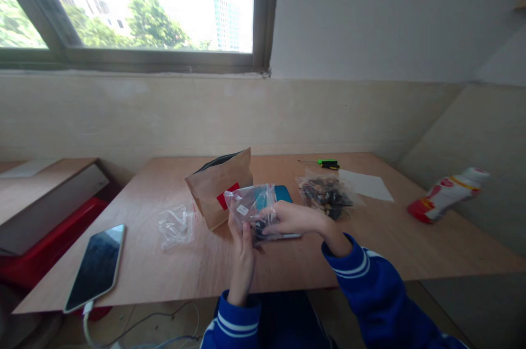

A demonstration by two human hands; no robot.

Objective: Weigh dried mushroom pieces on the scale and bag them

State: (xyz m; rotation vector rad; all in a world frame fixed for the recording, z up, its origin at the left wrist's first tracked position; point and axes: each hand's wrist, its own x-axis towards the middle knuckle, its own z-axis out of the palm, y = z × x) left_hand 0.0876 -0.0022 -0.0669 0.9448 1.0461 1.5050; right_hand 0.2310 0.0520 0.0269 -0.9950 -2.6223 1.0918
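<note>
My left hand is closed on the left side of a clear plastic bag, its thumb in front. Small dark pieces show in the bag's lower part, too unclear to name. My right hand is closed at the bag's right side, with the fingers bent at or inside it; which of the two I cannot tell. Right behind the bag stands an open brown paper pouch with a red label. A blue flat thing lies partly hidden behind the bag and my right hand.
To the left lie a crumpled clear bag and a phone on a charging cable. At the right are another clear bag of dark and brown parts, white paper, a green-black screwdriver and a red-white bottle.
</note>
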